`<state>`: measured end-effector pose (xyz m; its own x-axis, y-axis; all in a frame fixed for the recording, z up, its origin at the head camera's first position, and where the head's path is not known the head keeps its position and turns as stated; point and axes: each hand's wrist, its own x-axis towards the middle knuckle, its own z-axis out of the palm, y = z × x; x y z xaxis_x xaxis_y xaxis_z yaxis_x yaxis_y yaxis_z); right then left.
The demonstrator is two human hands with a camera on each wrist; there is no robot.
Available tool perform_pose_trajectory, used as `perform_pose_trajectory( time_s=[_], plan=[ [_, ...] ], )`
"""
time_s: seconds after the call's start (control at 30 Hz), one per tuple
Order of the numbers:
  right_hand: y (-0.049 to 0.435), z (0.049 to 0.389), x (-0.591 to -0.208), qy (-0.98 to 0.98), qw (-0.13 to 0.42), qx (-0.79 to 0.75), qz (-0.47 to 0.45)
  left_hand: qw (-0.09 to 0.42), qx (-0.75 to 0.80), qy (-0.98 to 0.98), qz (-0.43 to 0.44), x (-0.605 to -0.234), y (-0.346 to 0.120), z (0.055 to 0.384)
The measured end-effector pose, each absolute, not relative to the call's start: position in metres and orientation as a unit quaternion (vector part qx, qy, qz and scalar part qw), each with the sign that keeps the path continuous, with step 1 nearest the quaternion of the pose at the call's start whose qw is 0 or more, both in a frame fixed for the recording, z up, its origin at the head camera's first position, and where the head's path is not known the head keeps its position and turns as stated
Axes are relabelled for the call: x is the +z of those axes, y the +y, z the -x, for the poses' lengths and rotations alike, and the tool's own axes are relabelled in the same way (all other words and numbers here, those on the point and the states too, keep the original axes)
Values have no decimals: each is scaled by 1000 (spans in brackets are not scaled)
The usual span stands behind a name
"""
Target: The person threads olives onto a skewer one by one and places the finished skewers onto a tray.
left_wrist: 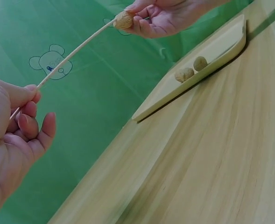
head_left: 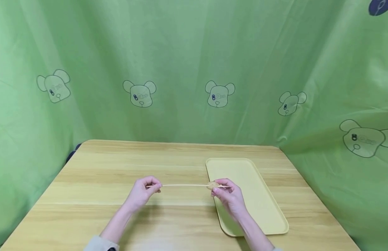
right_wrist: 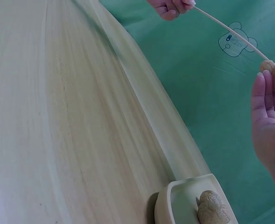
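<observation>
A thin wooden skewer (head_left: 184,185) is held nearly level above the table between both hands. My left hand (head_left: 141,192) pinches it near its left end with thumb and fingers. Toward the other end, a brown, wrinkled ball like a meatball (head_left: 212,185) sits on the skewer, whose tip sticks out past it on the right. My right hand (head_left: 232,199) grips this ball between thumb and fingertips, over the left side of the tray. The left wrist view shows the ball (left_wrist: 123,20) at the fingertips.
The pale yellow rectangular tray (head_left: 253,202) lies right of centre on the wooden table (head_left: 96,198). Similar brown balls (left_wrist: 185,74) rest in it, hidden in the head view. A green curtain (head_left: 178,45) with bear-head drawings hangs around the table's back and sides.
</observation>
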<state>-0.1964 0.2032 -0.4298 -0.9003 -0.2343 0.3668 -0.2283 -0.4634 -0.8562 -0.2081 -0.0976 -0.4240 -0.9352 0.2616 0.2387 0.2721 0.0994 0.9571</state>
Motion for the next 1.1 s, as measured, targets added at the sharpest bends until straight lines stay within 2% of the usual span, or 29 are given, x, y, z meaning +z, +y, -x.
perform_pose_trajectory(
  time_s=[0.53,1.1],
  plan=[
    [202,194,-430,515,13,-832,204,2,-641,-744,189,-420,-91,205],
    [197,194,-427,523,-2,-825,212,4,-645,-736,205,-421,-86,202]
  ],
)
